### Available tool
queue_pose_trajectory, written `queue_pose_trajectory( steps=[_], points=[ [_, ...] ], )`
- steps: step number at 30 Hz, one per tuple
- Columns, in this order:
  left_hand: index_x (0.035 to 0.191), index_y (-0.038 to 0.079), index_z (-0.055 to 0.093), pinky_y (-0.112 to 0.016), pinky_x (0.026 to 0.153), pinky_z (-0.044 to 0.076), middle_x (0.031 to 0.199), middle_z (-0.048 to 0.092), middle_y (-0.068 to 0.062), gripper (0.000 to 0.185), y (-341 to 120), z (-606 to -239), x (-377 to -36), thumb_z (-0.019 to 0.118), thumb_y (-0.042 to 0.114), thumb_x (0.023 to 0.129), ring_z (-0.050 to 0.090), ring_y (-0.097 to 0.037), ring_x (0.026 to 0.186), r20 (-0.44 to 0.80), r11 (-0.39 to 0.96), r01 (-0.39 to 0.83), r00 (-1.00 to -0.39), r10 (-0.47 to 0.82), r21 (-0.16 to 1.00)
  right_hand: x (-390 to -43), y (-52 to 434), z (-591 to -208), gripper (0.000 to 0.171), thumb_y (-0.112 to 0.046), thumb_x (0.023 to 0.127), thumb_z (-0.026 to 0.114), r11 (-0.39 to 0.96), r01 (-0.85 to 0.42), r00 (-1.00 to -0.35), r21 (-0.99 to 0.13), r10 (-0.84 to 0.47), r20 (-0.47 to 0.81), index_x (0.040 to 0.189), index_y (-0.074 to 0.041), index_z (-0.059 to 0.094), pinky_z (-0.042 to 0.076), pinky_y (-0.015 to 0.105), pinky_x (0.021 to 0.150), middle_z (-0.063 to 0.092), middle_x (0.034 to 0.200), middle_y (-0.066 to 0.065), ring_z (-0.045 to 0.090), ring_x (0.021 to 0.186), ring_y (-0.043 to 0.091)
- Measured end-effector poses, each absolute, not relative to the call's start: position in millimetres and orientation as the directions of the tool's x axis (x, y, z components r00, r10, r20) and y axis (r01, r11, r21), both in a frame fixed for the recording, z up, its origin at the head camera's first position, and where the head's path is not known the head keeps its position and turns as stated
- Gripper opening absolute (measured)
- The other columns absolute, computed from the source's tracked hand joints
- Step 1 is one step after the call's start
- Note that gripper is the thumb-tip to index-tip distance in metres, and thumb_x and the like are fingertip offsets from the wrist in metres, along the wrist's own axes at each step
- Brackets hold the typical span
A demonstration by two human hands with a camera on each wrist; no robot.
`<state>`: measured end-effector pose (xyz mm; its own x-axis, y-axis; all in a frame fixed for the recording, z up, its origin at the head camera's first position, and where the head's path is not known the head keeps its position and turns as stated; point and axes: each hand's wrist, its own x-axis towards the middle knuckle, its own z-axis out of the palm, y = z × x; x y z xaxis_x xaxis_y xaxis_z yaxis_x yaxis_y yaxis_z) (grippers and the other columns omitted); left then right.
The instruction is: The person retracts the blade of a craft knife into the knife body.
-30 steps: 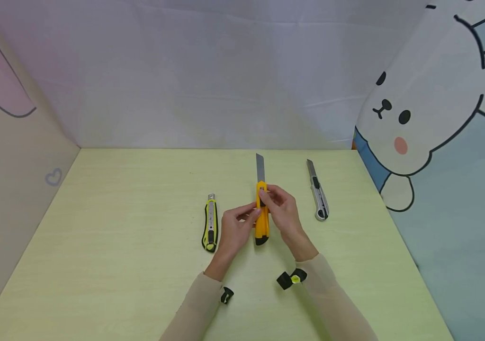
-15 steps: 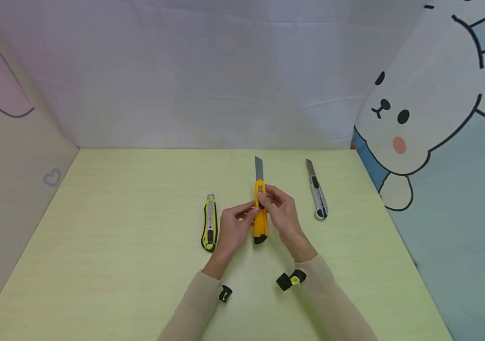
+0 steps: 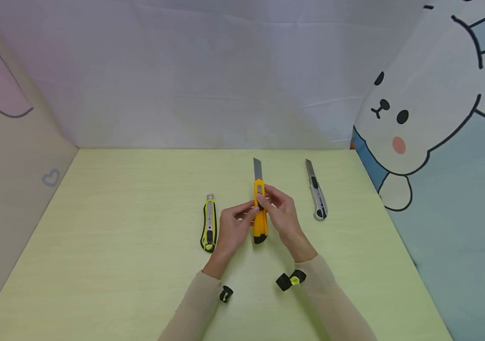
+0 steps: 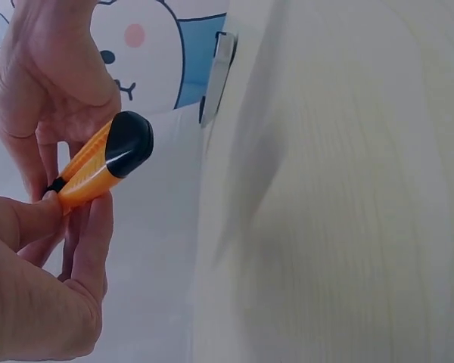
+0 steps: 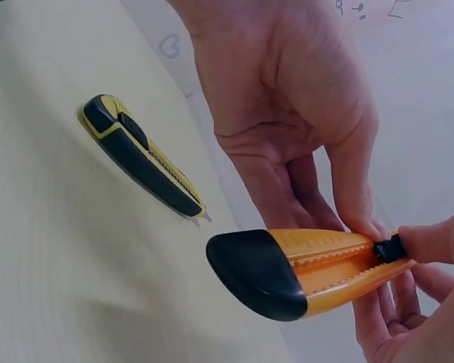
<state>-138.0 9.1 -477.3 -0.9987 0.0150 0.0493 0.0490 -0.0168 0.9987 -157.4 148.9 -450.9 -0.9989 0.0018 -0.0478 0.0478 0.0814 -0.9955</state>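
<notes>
An orange utility knife (image 3: 260, 222) with a black end cap is held up between both hands, its grey blade (image 3: 257, 169) extended toward the back wall. My left hand (image 3: 235, 226) pinches the knife's body from the left. From the other side my right hand (image 3: 282, 213) grips it, and in the right wrist view the thumb (image 5: 431, 243) presses on the black slider (image 5: 390, 249). To the left of my left hand lies a yellow-and-black utility knife (image 3: 210, 225), with only a short tip out. A silver utility knife (image 3: 317, 192) lies to the right, blade out.
All this is over a pale wooden table (image 3: 119, 237). A light cloth wall (image 3: 208, 85) rises behind its back edge, and a printed cartoon panel (image 3: 447, 199) stands along the right side. Each wrist wears a black strap device (image 3: 285, 282).
The orange knife's blade has drawn partly back into its body, so less of it sticks out. My right thumb has slid slightly toward the end cap with the slider.
</notes>
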Motion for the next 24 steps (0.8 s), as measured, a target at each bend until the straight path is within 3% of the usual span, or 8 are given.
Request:
queue_pose_trajectory(
  steps=[8, 24],
  points=[
    [0.121, -0.002, 0.074, -0.034, 0.072, 0.062, 0.111, 0.075, -0.021, 0.028, 7.1, -482.3, -138.1, 0.073, 0.01, 0.096, 0.072, -0.035, 0.087, 0.025, -0.123, 0.022, -0.999, 0.023, 0.992, -156.9, 151.1, -449.6, 0.037, -0.015, 0.102, 0.066, 0.04, 0.051, -0.998, -0.998, -0.03, -0.052, 0.138, -0.003, 0.064, 0.05, 0.021, 0.08, 0.061, 0.108, 0.006, 0.054, 0.094, 0.02],
    [0.123, -0.002, 0.073, -0.03, 0.074, 0.062, 0.115, 0.074, -0.018, 0.028, 7.5, -480.2, -137.2, 0.072, 0.011, 0.098, 0.072, -0.015, 0.083, -0.053, -0.199, -0.055, -0.998, 0.019, 0.978, -158.0, 153.5, -448.3, 0.041, -0.012, 0.103, 0.064, 0.047, 0.057, -0.995, -0.997, -0.077, -0.06, 0.143, -0.006, 0.06, 0.049, 0.025, 0.087, 0.064, 0.119, 0.011, 0.055, 0.101, 0.022]
  ],
)
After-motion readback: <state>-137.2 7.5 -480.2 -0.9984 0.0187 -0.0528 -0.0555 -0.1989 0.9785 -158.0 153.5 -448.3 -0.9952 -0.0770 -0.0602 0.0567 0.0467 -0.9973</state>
